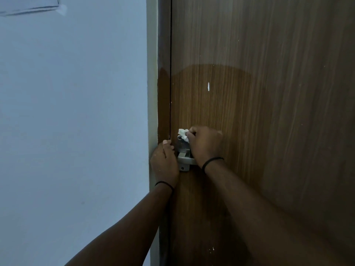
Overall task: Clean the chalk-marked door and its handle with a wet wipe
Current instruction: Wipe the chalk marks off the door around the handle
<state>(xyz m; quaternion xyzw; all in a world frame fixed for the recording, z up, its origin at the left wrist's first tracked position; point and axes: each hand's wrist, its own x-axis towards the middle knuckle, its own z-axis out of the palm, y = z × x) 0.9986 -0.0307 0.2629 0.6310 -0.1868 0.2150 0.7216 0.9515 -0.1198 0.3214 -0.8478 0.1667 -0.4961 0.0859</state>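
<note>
Half the handle point(186, 160) behind right hand point(205, 144)

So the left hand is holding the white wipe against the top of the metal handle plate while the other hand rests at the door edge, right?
Not quite: the head view shows the right hand holding the wipe at the top of the handle plate. The left hand rests at the door edge.

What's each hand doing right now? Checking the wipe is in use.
Left hand: holds nothing, rests on the door frame.
Right hand: closed on the wet wipe, at the handle plate.
</note>
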